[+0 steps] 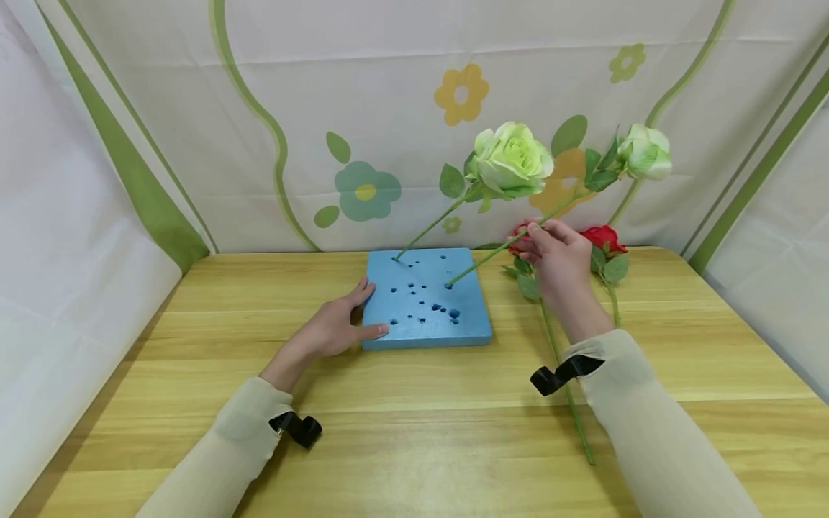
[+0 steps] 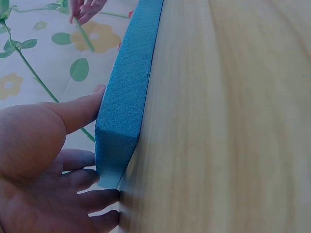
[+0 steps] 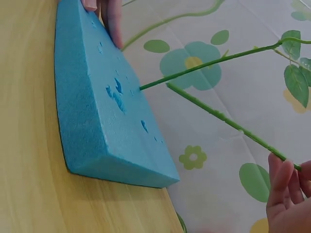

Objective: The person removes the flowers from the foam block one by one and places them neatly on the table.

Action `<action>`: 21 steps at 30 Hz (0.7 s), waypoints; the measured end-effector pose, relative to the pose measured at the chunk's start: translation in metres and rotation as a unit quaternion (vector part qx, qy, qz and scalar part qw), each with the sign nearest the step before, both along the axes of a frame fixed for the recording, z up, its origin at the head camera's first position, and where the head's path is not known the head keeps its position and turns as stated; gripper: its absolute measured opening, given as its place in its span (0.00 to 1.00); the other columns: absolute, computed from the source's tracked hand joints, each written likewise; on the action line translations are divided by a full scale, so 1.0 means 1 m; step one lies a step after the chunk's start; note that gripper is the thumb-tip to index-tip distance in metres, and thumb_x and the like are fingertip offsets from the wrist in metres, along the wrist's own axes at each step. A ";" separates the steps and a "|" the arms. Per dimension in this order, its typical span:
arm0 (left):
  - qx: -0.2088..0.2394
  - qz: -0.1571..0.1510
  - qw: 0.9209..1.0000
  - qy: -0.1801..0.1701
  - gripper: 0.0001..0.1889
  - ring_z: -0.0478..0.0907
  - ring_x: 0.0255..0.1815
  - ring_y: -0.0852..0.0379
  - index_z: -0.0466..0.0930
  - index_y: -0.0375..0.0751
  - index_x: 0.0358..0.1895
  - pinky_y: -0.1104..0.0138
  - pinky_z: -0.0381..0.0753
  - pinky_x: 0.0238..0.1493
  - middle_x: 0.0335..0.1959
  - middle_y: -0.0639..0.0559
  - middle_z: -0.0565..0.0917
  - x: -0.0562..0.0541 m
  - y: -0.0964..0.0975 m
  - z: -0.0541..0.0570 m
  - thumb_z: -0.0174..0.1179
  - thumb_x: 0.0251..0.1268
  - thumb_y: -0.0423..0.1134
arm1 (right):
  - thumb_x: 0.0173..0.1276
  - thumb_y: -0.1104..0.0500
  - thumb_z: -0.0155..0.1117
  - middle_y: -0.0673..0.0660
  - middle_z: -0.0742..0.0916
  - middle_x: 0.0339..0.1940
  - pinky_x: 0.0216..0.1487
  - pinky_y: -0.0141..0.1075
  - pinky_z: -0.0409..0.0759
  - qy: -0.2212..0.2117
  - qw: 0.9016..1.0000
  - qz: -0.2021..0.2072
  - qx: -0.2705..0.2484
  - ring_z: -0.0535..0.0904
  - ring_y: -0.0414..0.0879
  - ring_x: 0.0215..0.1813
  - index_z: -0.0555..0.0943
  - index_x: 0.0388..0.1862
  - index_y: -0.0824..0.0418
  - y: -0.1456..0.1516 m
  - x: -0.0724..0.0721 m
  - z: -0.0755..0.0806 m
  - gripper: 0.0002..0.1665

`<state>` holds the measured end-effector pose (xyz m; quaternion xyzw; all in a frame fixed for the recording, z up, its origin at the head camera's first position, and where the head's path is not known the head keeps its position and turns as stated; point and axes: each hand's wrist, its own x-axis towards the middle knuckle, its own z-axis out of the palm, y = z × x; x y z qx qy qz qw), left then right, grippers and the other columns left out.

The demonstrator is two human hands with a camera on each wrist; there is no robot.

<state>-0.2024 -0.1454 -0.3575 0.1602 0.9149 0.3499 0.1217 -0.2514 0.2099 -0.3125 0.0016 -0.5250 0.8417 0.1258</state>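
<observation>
A blue foam block (image 1: 414,288) dotted with holes lies flat on the wooden table. My left hand (image 1: 337,324) rests against its left side, thumb over the near corner and fingers fairly straight along the edge. Toward the back left of the block a green rose (image 1: 512,160) stands in a hole, leaning right. With thumb and fingertips, my right hand (image 1: 560,262) pinches the stem of a second, paler green rose (image 1: 645,151). In the right wrist view that stem (image 3: 218,114) slants, its lower end free in the air above the block.
Red roses (image 1: 604,237) lie at the back right of the table, partly behind my right hand. One long stem (image 1: 576,414) runs toward the front under my right forearm. A flower-patterned cloth (image 1: 388,86) hangs behind the table, with white cloth at both sides.
</observation>
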 end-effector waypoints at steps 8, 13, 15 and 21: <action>0.001 0.002 1.000 -0.001 0.48 0.42 0.81 0.42 0.47 0.44 0.83 0.45 0.53 0.75 0.84 0.52 0.42 0.000 -0.001 0.000 0.66 0.70 0.55 | 0.67 0.66 0.73 0.55 0.88 0.47 0.31 0.33 0.81 -0.033 0.999 -0.012 0.026 0.87 0.46 0.35 0.81 0.34 0.68 0.018 0.015 -0.003 0.08; 0.002 0.001 1.000 -0.002 0.48 0.42 0.82 0.43 0.47 0.44 0.83 0.46 0.52 0.75 0.84 0.52 0.42 0.000 0.000 0.001 0.66 0.70 0.54 | 0.68 0.70 0.70 0.53 0.87 0.52 0.32 0.32 0.82 -0.036 0.999 0.016 0.019 0.87 0.45 0.35 0.78 0.44 0.68 0.031 0.024 -0.007 0.10; 0.003 0.001 1.000 -0.002 0.48 0.42 0.82 0.43 0.47 0.44 0.83 0.46 0.52 0.76 0.84 0.52 0.42 0.000 0.000 0.001 0.66 0.70 0.54 | 0.70 0.71 0.68 0.52 0.86 0.54 0.32 0.32 0.82 -0.033 0.999 0.025 0.026 0.87 0.45 0.35 0.77 0.50 0.68 0.036 0.027 -0.009 0.13; 0.005 0.000 1.000 -0.003 0.48 0.42 0.81 0.43 0.47 0.43 0.83 0.46 0.52 0.76 0.84 0.52 0.42 0.000 0.000 0.001 0.66 0.70 0.54 | 0.70 0.70 0.67 0.52 0.87 0.51 0.34 0.32 0.83 -0.027 0.997 0.043 0.055 0.86 0.46 0.35 0.80 0.53 0.66 0.045 0.032 -0.011 0.14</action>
